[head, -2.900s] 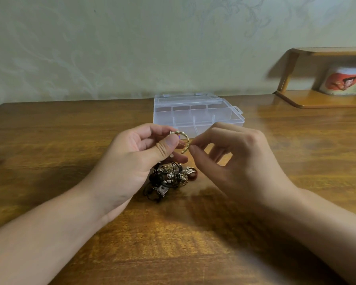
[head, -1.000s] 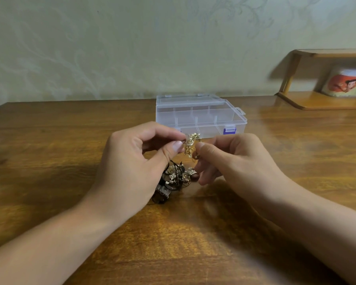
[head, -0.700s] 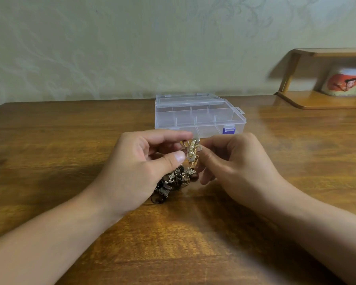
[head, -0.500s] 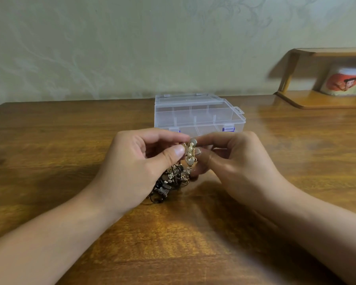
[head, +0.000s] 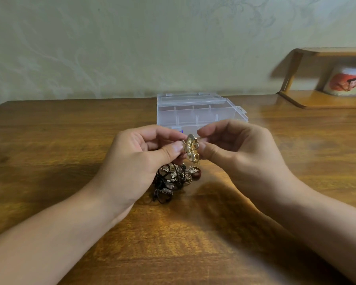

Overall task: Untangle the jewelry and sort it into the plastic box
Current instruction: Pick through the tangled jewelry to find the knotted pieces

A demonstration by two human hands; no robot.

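My left hand [head: 136, 161] pinches one side of the gold pearl piece [head: 191, 150] above the tangled pile [head: 173, 179], my right hand [head: 234, 149] pinches the other, so I'd tease it apart slowly before reaching for the plastic box [head: 199, 112] behind.

- The light is dim and warm, giving the whole view a yellow-green cast.
- Soft dark shadows lie on the wooden table [head: 49, 140] beneath both forearms.
- A pale sheen sits on the tabletop near the shelf [head: 317, 99] at right.
- The shelf and the mug [head: 345, 82] on it are smeared by motion blur.
- Wide-angle bending curves the table's far edge and stretches the forearms at the bottom corners.
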